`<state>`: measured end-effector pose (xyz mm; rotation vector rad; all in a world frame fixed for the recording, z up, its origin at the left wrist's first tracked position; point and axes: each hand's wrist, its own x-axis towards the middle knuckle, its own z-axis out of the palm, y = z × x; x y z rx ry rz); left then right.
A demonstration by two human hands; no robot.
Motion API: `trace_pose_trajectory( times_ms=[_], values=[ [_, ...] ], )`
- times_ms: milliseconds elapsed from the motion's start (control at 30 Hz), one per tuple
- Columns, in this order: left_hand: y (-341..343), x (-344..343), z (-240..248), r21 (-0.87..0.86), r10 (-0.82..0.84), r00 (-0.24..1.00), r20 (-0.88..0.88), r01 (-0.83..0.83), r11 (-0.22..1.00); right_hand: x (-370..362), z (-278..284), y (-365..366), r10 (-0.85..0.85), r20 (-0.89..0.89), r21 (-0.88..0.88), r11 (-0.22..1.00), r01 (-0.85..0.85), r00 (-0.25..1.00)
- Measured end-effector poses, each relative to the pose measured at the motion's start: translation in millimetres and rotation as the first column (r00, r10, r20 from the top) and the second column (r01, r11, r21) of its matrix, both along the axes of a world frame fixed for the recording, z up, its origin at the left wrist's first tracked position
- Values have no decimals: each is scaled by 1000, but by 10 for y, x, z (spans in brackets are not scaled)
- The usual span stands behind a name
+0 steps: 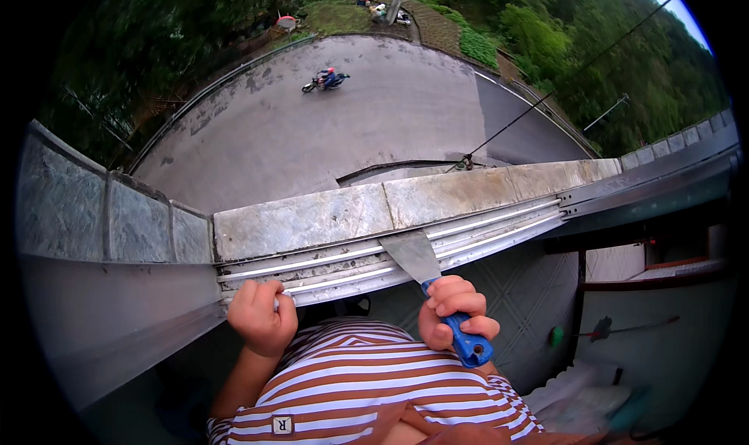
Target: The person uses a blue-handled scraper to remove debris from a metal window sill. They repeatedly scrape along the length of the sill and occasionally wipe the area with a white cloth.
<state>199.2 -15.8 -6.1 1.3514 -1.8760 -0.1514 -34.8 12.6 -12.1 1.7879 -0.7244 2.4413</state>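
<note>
My right hand is wrapped round the blue handle of a putty knife. Its wide grey metal blade points away from me and lies over the white window track, its tip near the stone sill. At the left end of the track, my left hand is closed in a fist. A bit of something pale shows between its fingers, too small to name. Dark dirt specks line the track's grooves.
Metal window frame sides rise at left and right. Beyond the sill is a drop to a grey road, where a person rides a motorcycle. A black cable runs outside. Behind at right lie plastic bags.
</note>
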Motion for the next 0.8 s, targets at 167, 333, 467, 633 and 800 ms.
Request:
trace_pose_trajectory(
  times_ms=[167, 333, 467, 633, 800],
  values=[
    [-1, -12, 4, -22, -3, 999, -33, 2, 1000, -182, -39, 254, -31, -205, 191, 979, 71, 978],
    [-5, -15, -21, -45, -6, 999, -41, 4, 999, -203, 374, 538, -93, -331, 665, 683, 302, 939],
    [-9, -29, -24, -77, -3, 999, -34, 0, 997, -208, 379, 650, -41, -287, 748, 615, 250, 957],
    [-1, -2, -48, -102, -10, 999, -40, 6, 995, -102, 137, 724, -90, -205, 692, 691, 209, 975],
    [-16, -24, -46, -122, -14, 999, -31, 10, 992, -169, 327, 613, -127, -151, 344, 923, 172, 980]
  ],
)
